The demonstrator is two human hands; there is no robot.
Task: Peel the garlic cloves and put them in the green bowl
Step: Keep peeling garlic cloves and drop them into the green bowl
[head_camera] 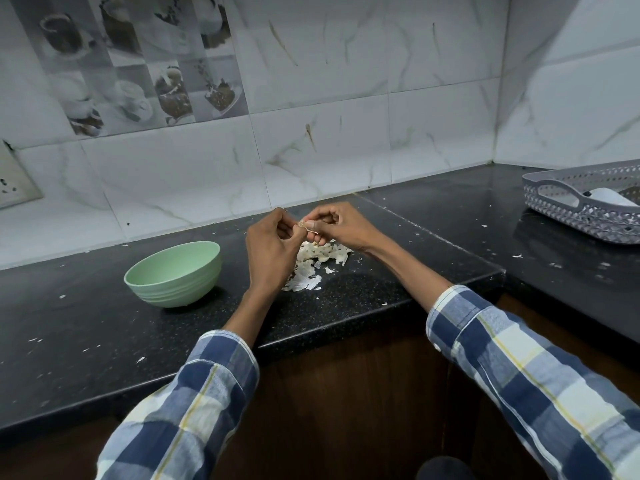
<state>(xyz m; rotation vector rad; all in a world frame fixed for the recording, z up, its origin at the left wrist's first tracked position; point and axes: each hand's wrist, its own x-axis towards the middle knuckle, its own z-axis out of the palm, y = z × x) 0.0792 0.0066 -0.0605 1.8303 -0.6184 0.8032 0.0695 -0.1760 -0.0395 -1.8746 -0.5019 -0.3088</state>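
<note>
- Peeling step in hand: plaid sleeves [194, 403] nearest the camera, both forearms reach out over the black counter [346, 299].
- Left hand [272, 249] has its fingers curled, tips pinching at the garlic clove [304, 224]; right hand [337, 225] has its fingers curled too, thumb and forefinger pinching the same clove from the other side.
- Clove sits between the two hands, held up above the counter, mostly hidden by the fingers; cannot tell how much skin is left on it.
- Handling, judged: clove is tiny, light and firm, slick once bare; skin is papery and tears easily. Best to pinch the body with one hand and pull a loose edge of skin at the tip with the other.
- Peel pile [313, 263] lies on the counter just under the hands; stray flakes scattered around.
- Green bowl [175, 271] stands upright to the left of the hands, near but apart; visible inner wall is bare, bottom hidden.
- Grey basket [568, 202] far right, well apart, holds a white object, unclear what.
- Marble-look tiled wall [346, 116] behind.
</note>
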